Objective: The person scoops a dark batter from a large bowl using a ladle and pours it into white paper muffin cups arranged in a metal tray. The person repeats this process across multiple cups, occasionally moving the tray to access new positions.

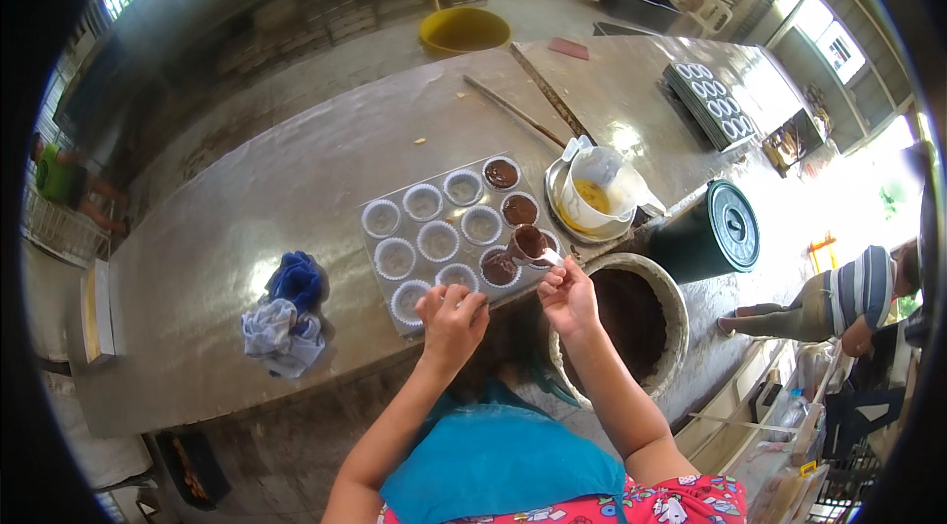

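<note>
My right hand (568, 298) grips the handle of a measuring scoop (530, 243) coated in chocolate batter. The scoop tilts over a paper liner (500, 267) that has batter in it. This liner sits in a metal muffin tray (444, 220), where several liners on the right hold dark batter and the others look unfilled. At the tray's near edge is my left hand (453, 309), fingers bent; whether it grips the rim cannot be told. A large bucket of dark batter (629, 317) stands just right of my right forearm, below table height.
A plastic jug (599, 191) with yellow liquid rests in a metal bowl. Crumpled cloths (285, 331) lie left. Stacked lined trays (710, 106), a wooden stick (514, 112) and a lidded green bin (710, 232) are at the right. One person (836, 294) stands right, another (66, 180) far left.
</note>
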The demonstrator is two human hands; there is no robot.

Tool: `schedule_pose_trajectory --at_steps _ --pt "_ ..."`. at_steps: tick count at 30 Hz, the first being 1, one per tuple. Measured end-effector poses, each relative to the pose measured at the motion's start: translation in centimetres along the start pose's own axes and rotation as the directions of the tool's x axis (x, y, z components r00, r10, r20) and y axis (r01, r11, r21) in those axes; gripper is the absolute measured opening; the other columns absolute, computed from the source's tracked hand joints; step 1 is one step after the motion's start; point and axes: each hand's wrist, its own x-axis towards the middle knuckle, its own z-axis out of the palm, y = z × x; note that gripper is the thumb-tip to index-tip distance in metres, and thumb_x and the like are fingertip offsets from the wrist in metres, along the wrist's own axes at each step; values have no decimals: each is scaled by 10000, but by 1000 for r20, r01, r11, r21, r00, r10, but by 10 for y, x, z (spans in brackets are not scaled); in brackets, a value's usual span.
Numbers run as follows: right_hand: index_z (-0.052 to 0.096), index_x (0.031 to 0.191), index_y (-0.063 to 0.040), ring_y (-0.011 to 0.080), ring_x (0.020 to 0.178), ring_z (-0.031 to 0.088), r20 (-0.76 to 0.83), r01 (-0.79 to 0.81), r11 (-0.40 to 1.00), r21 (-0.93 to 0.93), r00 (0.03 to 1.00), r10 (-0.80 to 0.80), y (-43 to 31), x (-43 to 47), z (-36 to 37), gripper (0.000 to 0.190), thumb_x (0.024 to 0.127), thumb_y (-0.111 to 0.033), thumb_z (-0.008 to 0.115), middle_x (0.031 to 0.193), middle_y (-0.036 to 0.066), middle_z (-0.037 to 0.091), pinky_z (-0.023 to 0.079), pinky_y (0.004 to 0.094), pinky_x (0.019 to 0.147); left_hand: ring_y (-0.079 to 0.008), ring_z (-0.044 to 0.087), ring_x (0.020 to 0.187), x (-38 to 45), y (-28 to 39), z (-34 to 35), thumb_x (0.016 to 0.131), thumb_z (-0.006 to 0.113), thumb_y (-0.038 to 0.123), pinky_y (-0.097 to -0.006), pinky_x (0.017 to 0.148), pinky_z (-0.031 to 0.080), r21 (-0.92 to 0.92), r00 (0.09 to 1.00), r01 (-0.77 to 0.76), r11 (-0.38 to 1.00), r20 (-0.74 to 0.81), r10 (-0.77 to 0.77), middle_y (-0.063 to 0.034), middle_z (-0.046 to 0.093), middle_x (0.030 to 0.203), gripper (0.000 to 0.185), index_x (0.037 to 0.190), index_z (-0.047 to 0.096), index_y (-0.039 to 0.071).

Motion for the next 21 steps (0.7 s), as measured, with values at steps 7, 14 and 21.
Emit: schedule_pose_trajectory --at_steps 7,14,21 --pt "474 799 -65 108 579 443 26 -221 943 249 975 222 -22 -15 11 272 1024 -215 506 657 -22 447 370 251 511 -252 493 1047 0 3 -5 744 768 147 -445 898 314 -24 998 25 999 50 -24 16 601 982 168 892 695 175" --pt "490 863 -91 73 569 388 425 62 945 321 882 -202 -113 -46 -83 295 1070 -287 412 664 -39 405 343 225 487 -261 474 1070 2 14 -7 769 756 168 -443 925 306 -4 996 3 1000 88 -3 16 599 980 147 906 704 182" --pt "618 789 22 443 762 642 427 144 -462 -875 678 -598 -97 -2 -235 240 942 -162 597 770 267 644 505 463 619 -271 488 1053 6 26 -6 761 764 138 -426 934 312 -41 990 -46 998 130 50 3 612 968 165 918 714 142"
